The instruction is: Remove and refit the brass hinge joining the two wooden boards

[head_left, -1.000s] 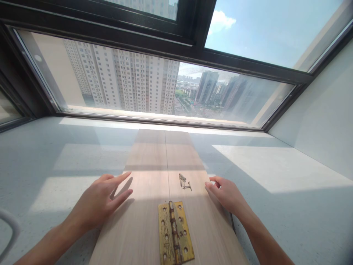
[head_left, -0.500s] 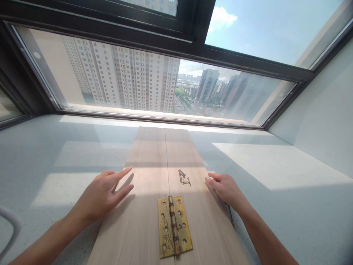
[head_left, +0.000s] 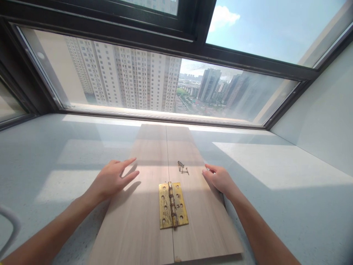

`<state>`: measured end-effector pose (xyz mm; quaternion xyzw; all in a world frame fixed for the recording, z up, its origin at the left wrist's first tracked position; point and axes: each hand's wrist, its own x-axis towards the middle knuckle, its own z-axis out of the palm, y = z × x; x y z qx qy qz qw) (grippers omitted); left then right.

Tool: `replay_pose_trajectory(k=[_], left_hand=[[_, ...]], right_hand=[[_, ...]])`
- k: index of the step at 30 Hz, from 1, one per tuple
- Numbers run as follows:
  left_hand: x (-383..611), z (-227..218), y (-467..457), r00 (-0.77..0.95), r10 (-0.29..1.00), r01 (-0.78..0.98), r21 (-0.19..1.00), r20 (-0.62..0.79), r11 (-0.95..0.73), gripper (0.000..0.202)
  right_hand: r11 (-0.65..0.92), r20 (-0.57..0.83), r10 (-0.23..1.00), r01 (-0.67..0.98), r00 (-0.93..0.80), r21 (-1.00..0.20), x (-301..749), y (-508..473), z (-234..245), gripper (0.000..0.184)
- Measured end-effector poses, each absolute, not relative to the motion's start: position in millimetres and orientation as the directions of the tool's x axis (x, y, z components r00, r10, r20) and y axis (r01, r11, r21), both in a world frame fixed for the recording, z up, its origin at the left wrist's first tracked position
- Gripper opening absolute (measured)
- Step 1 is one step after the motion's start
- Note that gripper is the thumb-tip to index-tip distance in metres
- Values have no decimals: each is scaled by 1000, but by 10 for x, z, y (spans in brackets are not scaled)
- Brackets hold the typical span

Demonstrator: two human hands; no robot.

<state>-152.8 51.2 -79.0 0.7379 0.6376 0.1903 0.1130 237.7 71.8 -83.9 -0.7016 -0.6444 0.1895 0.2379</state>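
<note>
Two pale wooden boards (head_left: 138, 221) lie side by side, with a narrow seam between them. A worn brass hinge (head_left: 173, 205) rests across that seam, its leaves spread flat. Beyond it, on the right board (head_left: 204, 224), is a small pile of several screws (head_left: 182, 168). My left hand (head_left: 113, 178) is at the left board's outer edge, thumb and index finger apart over the wood. At the opposite edge, my right hand (head_left: 220, 180) has its fingers closed on the right board; some of its fingertips are hidden.
The boards lie on a white speckled sill (head_left: 74, 158). A dark window frame (head_left: 165, 118) runs behind their far end, and a white wall (head_left: 325, 121) rises on the right. A curved grey-white object (head_left: 13, 228) enters at the left edge.
The boards have shifted away from me toward the window, carrying the hinge and screws. Both hands have moved forward with them. The right board's near edge now shows.
</note>
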Motion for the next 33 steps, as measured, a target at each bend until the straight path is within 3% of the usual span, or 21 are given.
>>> replay_pose_trajectory(k=[7, 13, 20, 25, 29, 33], left_hand=[[-1449, -832, 570, 56, 983, 923, 366, 177, -118, 65], [-1352, -856, 544, 53, 965, 947, 293, 258, -130, 60], [-1372, -856, 546, 62, 963, 949, 283, 264, -139, 60], [-1378, -853, 564, 56, 963, 950, 282, 262, -132, 59], [-1385, -857, 571, 48, 963, 949, 289, 265, -127, 56], [-1386, -850, 571, 41, 963, 946, 300, 267, -124, 55]], right_hand=[[-103, -52, 995, 807, 90, -581, 2326, 760, -644, 57], [-18, -90, 995, 779, -49, -627, 2038, 787, -531, 50], [-34, -118, 991, 715, -67, -698, 2023, 846, -627, 53], [-76, -100, 995, 640, -1, -765, 2032, 807, -512, 30], [-28, -74, 995, 533, -65, -846, 1865, 714, -397, 30], [72, 91, 995, 383, 32, -921, 1679, 646, -359, 35]])
